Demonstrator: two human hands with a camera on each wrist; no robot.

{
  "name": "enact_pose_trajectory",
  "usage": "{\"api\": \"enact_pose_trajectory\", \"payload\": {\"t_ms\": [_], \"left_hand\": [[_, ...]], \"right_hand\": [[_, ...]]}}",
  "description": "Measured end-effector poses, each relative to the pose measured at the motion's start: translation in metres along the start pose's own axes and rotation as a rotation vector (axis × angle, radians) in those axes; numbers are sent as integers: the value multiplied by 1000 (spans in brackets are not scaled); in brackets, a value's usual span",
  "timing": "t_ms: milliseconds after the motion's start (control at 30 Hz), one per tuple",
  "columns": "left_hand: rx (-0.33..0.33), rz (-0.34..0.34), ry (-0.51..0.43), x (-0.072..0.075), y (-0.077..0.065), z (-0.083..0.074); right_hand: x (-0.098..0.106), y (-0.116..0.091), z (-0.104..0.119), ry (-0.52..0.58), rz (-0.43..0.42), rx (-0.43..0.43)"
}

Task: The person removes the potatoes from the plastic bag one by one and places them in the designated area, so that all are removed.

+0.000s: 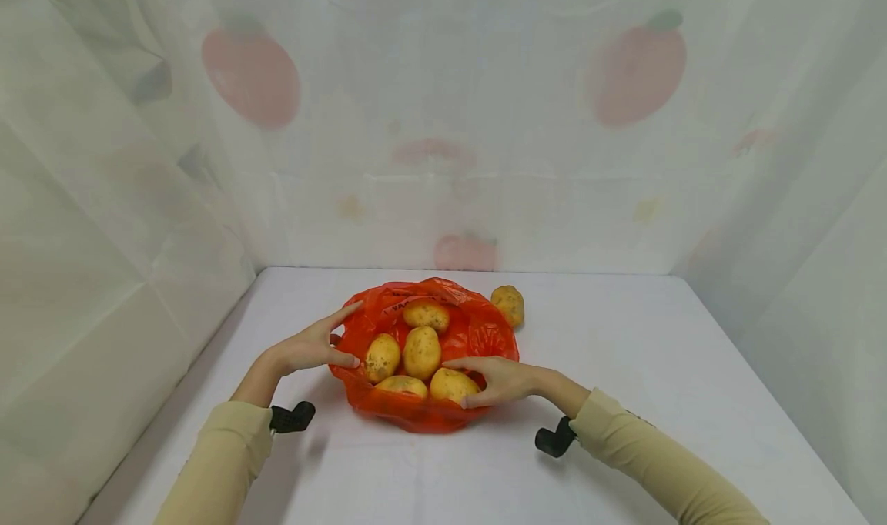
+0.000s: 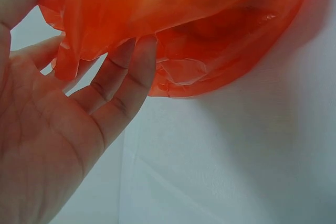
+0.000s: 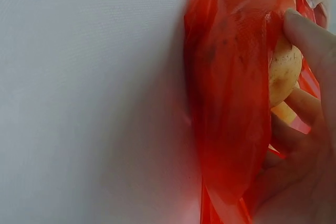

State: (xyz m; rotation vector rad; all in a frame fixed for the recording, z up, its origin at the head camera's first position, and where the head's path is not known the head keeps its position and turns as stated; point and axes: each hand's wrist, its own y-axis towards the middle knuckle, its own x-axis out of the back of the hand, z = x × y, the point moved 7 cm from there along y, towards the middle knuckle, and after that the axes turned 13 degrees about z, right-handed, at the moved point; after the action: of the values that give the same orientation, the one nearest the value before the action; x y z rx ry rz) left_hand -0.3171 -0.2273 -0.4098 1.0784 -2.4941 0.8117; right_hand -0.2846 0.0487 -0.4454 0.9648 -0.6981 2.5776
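A red plastic bag [image 1: 478, 332] lies wide-mouthed on the table with several potatoes [image 1: 422, 352] inside. At its left side, my left hand [image 1: 308, 348] holds the rim, the thumb on one side of the film and the fingers on the other. The left wrist view shows the bag [image 2: 210, 51] draped over those fingertips. My right hand [image 1: 502, 380] reaches over the near right rim and grips a potato [image 1: 452, 385] between thumb and fingers. In the right wrist view, bag film partly covers this potato [image 3: 285, 72].
One more potato [image 1: 508, 305] lies outside the bag, just beyond its right rear edge. A white cloth covers the table [image 1: 624, 371]. Pale curtains [image 1: 443, 125] with faded fruit prints enclose the back and both sides. A black wrist mount [image 1: 554, 437] hangs below each wrist.
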Motion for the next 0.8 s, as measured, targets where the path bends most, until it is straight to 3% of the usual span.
{"api": "enact_pose_trajectory", "payload": {"t_ms": [800], "left_hand": [[7,-9,7,1,1,2]], "right_hand": [[16,-7,5,71,-149,74]]}}
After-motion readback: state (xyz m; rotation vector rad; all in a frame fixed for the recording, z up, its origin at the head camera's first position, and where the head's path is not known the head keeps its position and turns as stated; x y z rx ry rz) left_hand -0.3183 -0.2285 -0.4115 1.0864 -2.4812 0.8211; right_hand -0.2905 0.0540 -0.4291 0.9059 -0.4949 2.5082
